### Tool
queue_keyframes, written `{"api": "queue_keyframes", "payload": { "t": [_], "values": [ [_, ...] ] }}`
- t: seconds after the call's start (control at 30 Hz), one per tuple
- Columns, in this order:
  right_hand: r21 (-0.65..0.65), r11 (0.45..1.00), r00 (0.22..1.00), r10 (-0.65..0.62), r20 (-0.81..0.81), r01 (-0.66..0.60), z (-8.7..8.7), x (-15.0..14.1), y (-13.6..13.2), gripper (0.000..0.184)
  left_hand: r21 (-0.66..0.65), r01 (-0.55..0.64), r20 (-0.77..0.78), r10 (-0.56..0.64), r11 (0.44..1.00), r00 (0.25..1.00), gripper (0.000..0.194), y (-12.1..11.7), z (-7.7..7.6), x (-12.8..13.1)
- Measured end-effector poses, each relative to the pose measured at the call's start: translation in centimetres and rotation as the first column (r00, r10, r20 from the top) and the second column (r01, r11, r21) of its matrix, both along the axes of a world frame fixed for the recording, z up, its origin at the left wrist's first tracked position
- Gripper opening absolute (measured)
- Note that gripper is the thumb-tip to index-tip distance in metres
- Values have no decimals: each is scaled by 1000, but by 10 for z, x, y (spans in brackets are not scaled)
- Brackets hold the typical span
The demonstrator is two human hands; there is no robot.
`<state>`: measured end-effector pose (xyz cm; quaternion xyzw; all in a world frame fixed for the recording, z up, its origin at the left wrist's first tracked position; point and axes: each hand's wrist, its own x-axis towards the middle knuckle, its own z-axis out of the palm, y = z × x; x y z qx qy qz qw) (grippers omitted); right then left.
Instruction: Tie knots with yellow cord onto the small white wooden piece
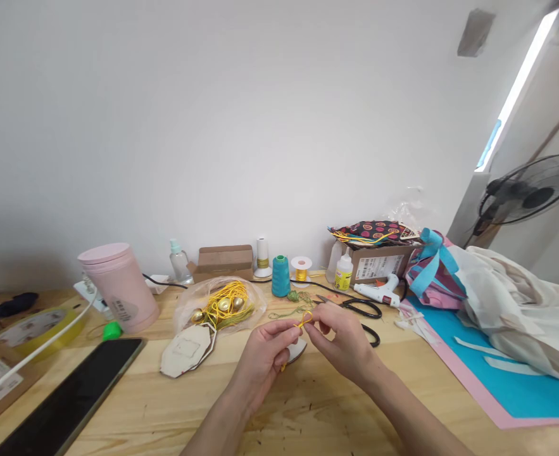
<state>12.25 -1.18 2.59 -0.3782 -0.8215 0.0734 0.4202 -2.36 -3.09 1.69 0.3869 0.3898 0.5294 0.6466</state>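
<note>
Between my two hands runs a yellow cord with a small loop in it. My left hand pinches the cord between thumb and forefinger, and a bit of it hangs below the palm. On the other side my right hand holds the looped part in its fingertips. A pale rounded piece lies on the table just behind and below the hands, partly hidden. Close beyond my right hand are black-handled scissors, their lower handle partly covered by the hand.
A plastic bag holds yellow cord and gold bells, beside octagonal card pieces. Behind stand a teal thread cone, a glue bottle and a glue gun. Left are a pink tumbler and a phone; right, coloured sheets.
</note>
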Motion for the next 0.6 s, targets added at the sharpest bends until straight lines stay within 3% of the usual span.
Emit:
{"api": "queue_keyframes", "payload": {
  "t": [0.3, 0.6],
  "values": [
    [49, 996, 997, -74, -6, 75, -2, -6, -3, 10, -11, 5, -28, -5, 1000, 1000, 13, 0, -2, 0],
    [-18, 983, 982, -184, -38, 183, -2, -11, -5, 10, -32, -1, 7, 1, 999, 1000, 13, 1, -3, 2]
  ]
}}
